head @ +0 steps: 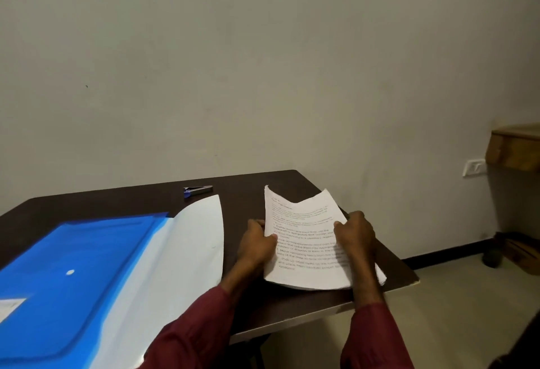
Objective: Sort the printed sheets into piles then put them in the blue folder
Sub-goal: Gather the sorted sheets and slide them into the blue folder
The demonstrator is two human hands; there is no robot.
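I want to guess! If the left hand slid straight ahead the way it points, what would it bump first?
Probably nothing on the table: beyond the left hand lies bare dark tabletop, then the wall. Depth is unclear.

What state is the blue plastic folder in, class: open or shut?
Open. The blue plastic folder lies flat on the dark table, its flap turned outward to the right, showing the pale inside face.

The top printed sheet (304,240) bears blurred lines of text, of which only "Pick up" near the bottom reads.
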